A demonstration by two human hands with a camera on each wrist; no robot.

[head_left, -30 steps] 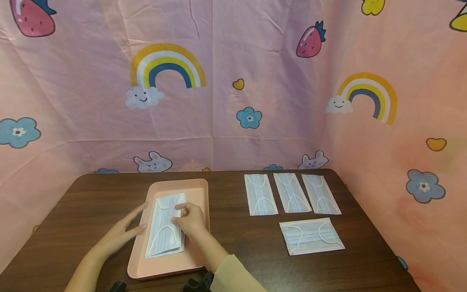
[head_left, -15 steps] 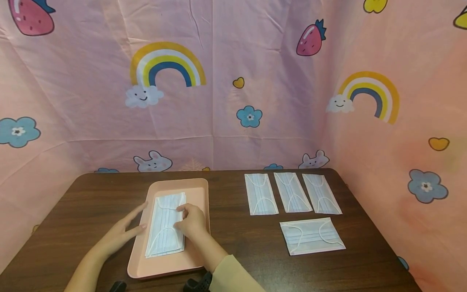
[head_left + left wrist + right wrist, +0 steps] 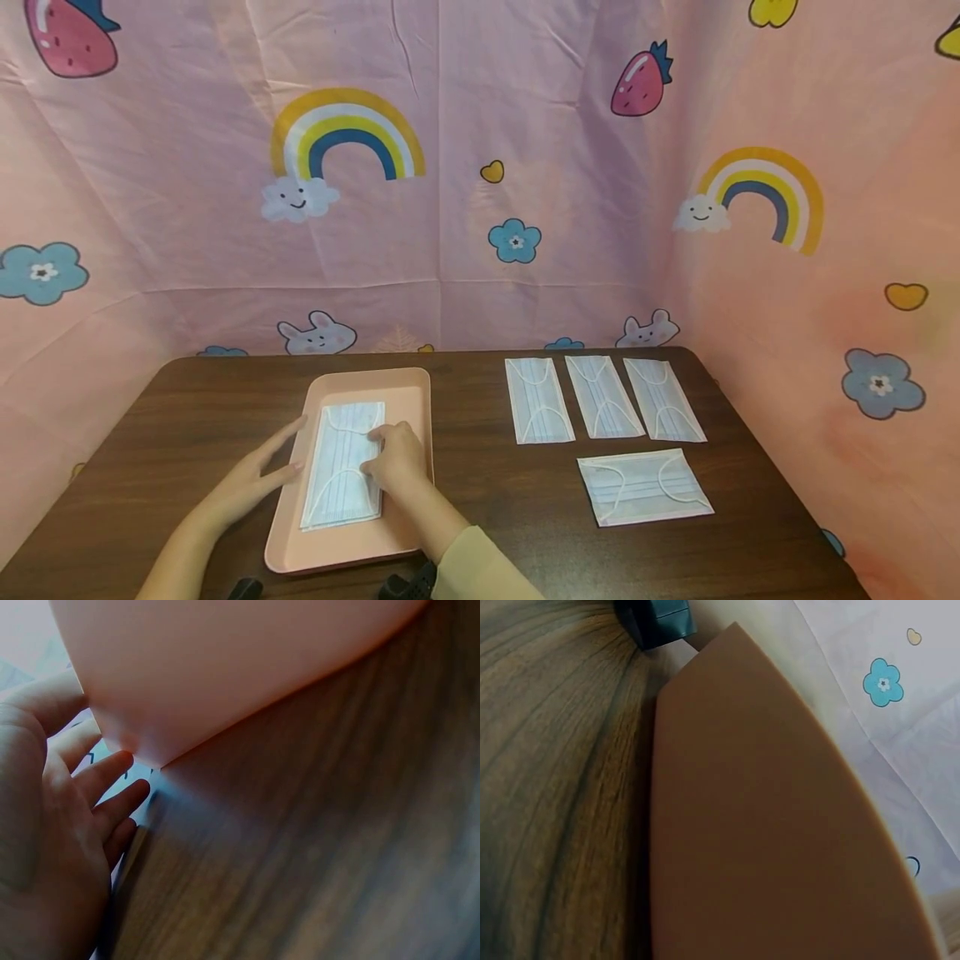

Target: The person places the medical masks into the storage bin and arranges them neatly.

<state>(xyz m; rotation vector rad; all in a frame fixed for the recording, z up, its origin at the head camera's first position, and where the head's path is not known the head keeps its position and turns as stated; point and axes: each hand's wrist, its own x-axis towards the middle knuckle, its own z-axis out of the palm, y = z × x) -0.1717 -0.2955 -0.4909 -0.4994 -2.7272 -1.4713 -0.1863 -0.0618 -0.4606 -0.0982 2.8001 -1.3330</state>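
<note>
In the head view, a pink tray (image 3: 345, 550) lies at the left of the table with a pale blue face mask (image 3: 337, 467) in it. Another mask's edge shows beneath, so the two or more form a small stack. My left hand (image 3: 243, 483) rests its spread thumb and fingers against the tray's left rim; the left wrist view shows the same hand (image 3: 67, 802) beside the tray wall. Reaching over the tray's right side, my right hand (image 3: 401, 462) holds the mask's right edge with curled fingers and thumb. The right wrist view shows the tray's outer wall (image 3: 757, 810), not the fingers.
Three face masks stand in a row at the back right, left (image 3: 540, 400), middle (image 3: 604, 396) and right (image 3: 664, 400). A mask (image 3: 645, 487) lies crosswise in front of them. Patterned cloth (image 3: 465, 250) hangs behind the dark wooden table (image 3: 495, 517).
The raised lower right corner of the top mask has settled flat and lines up with the stack. My right hand has shifted slightly right to the mask's edge. The left hand stays put.
</note>
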